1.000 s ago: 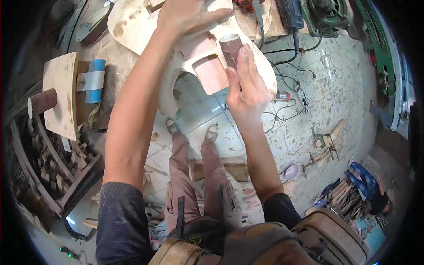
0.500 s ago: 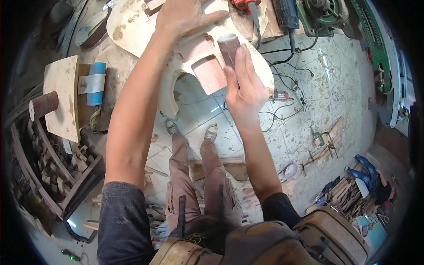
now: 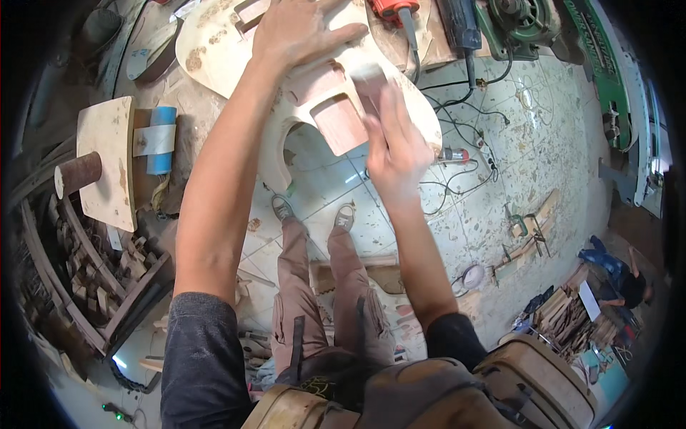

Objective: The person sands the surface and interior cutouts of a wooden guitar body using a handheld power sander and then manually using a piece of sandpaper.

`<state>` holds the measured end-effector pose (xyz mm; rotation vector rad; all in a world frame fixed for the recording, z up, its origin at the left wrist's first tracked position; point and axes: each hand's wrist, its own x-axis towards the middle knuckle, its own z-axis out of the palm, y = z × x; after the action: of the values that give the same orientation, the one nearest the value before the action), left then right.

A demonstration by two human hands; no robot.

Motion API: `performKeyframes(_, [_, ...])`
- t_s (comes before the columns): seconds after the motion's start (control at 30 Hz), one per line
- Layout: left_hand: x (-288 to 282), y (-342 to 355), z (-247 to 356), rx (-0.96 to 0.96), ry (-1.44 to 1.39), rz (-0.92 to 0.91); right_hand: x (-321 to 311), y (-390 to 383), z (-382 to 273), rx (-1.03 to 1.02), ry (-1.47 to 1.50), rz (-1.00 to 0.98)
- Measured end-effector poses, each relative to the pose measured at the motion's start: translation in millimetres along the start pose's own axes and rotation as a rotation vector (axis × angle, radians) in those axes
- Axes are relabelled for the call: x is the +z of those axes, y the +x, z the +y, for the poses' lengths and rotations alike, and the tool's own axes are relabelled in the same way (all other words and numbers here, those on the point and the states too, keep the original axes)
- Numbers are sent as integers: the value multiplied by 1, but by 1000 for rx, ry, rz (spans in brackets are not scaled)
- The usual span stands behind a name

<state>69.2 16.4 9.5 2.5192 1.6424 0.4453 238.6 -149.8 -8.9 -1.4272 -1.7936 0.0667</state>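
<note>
A pale wooden electric guitar body with routed pockets and a curved cutaway lies on the bench at the top of the view. My left hand rests flat on it, thumb spread, its fingertips cut off by the upper edge. My right hand grips a brown sandpaper-wrapped sanding block against the face, beside the reddish rectangular pocket. Motion smears the block and the fingers on it, and part of the block is hidden behind them.
Corded power tools, including an orange one and a black one, lie beyond the body. Cables trail across the tiled floor. At left are a curved board and a blue cylinder. Another person is far right.
My right hand and the sanding block have shifted slightly along the guitar body, the block a little toward me. My left hand stays in place on the wood. The whole view has shifted slightly.
</note>
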Motion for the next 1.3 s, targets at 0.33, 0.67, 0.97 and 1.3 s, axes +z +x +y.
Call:
performKeyframes(0.33, [-1, 0, -3, -3, -4, 38, -6, -30, 5, 63, -11, 18])
performKeyframes(0.67, [-4, 0, 1, -42, 6, -23, -3, -8, -1, 71, 59, -21])
performKeyframes(0.97, [-8, 0, -5, -26, -26, -7, -69, -139, 25, 338, 63, -177])
performKeyframes(1.3, [-12, 5, 10, -127, 29, -94, -52, -61, 0, 351, 241, -6])
